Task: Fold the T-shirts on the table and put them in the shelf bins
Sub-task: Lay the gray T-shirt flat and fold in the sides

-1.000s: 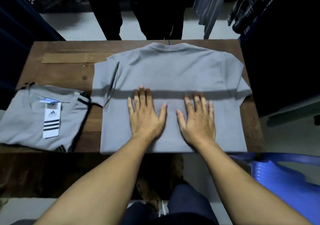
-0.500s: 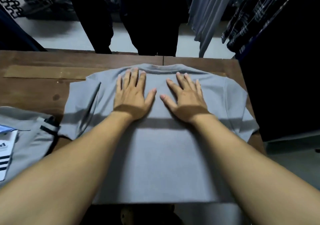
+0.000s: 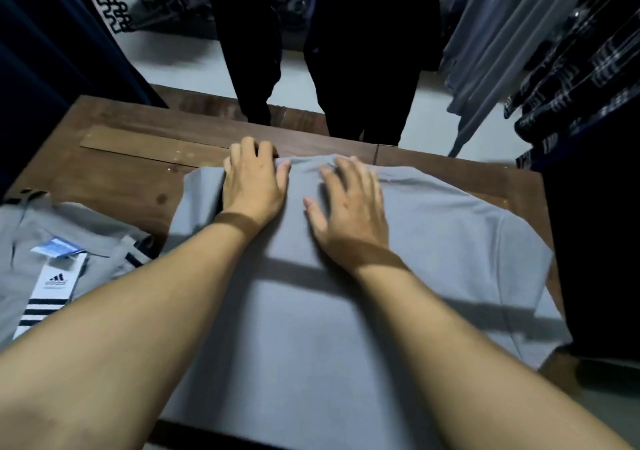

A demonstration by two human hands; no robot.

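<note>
Grey T-shirt point(image 3: 346, 311) lies flat, back up, on the wooden table point(image 3: 138, 172), collar at the far edge. Left hand point(image 3: 254, 186) is at the far left shoulder, fingers together and bent over the cloth edge; cannot tell whether they pinch it. Right hand point(image 3: 349, 210) presses flat beside the collar, fingers slightly apart. Folded grey T-shirt point(image 3: 86, 238) with a striped hang tag point(image 3: 52, 287) lies to the left.

spread T-shirt point(image 3: 363, 311) on table point(image 3: 114, 179) | folded T-shirt point(image 3: 86, 242) left of it
</note>
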